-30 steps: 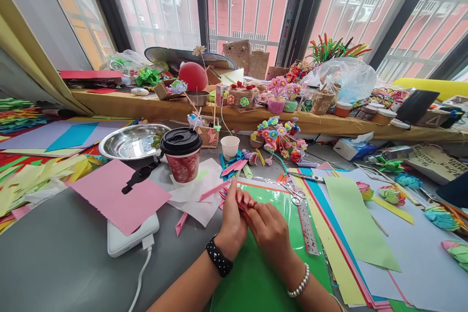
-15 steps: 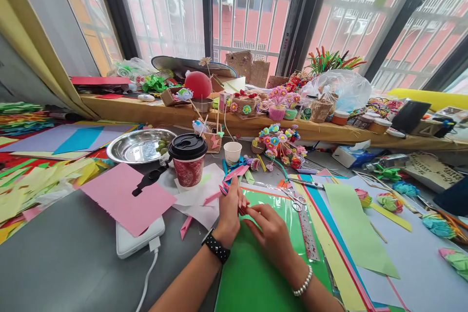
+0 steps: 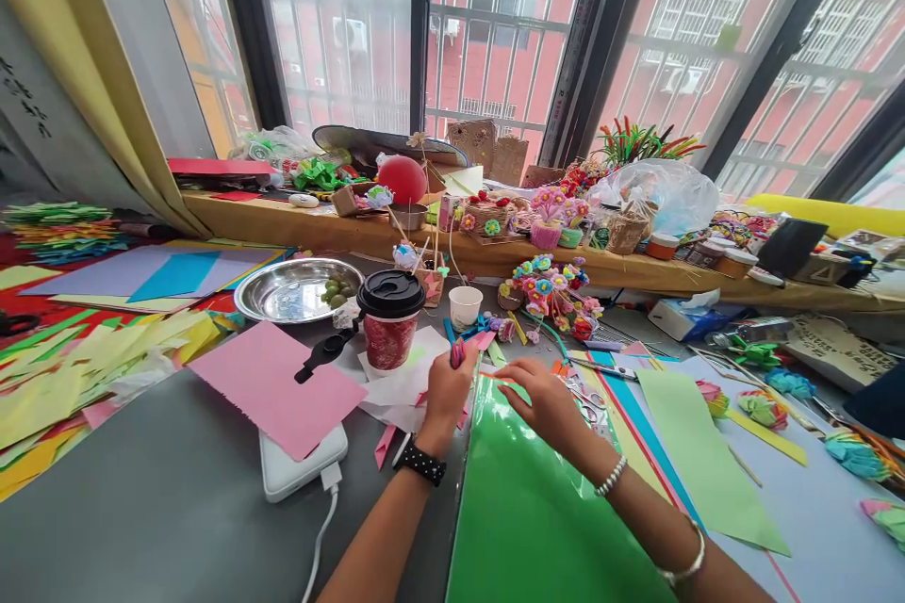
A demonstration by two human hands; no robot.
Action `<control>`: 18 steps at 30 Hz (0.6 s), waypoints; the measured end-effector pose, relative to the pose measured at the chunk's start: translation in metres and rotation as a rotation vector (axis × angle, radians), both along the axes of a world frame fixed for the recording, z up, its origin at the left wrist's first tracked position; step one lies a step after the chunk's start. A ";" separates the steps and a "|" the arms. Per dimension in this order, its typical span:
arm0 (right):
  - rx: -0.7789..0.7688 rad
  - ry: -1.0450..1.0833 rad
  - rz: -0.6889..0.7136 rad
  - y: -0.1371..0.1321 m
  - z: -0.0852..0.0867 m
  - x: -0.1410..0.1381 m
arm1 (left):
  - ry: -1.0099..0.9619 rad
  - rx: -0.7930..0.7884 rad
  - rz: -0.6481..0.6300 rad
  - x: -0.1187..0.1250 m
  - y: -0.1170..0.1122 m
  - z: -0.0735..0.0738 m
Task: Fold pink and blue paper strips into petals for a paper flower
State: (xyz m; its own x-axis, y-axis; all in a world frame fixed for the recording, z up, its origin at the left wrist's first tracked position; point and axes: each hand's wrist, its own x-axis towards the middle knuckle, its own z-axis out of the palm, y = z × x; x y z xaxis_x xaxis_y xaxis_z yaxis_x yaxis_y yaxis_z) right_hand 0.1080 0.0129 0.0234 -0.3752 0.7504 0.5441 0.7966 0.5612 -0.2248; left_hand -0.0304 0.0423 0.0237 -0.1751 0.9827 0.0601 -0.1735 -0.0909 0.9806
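My left hand [image 3: 445, 388], with a black wristband, is closed on a small folded red and pink paper piece [image 3: 457, 354] held up near the paper cup. My right hand [image 3: 546, 400], with a bead bracelet, reaches out over the far edge of the green sheet [image 3: 537, 518], fingers curled; whether it holds anything I cannot make out. Scissors [image 3: 586, 407] lie just right of my right hand. A red paper cup with a black lid [image 3: 390, 330] stands just left of my left hand.
A steel bowl [image 3: 287, 290] holding green fruit, a pink sheet [image 3: 275, 386] and a white power bank [image 3: 301, 466] lie left. Paper flowers [image 3: 551, 287], a small white cup [image 3: 465, 306] and baskets crowd the sill. Coloured sheets [image 3: 707, 452] lie right.
Both hands have moved away from me across the green sheet and come apart. The left hand lifted the folded paper toward the cup. The view shifted right.
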 end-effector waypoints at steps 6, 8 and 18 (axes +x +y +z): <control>0.038 -0.085 -0.013 0.043 -0.008 -0.004 | 0.486 0.264 -0.071 0.004 -0.011 -0.004; 0.065 -0.114 -0.022 0.054 -0.011 -0.008 | 0.593 0.262 -0.081 0.003 -0.010 -0.006; 0.111 0.056 -0.029 0.058 -0.023 -0.024 | 0.477 0.350 -0.134 0.001 -0.018 0.008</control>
State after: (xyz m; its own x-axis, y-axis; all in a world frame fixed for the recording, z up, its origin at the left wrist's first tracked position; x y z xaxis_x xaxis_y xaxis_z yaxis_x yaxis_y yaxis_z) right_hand 0.0843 0.0708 0.0006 -0.3206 0.6949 0.6438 0.8010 0.5616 -0.2073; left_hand -0.0295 0.0245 0.0313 0.0748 0.9022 0.4248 0.2452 -0.4295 0.8691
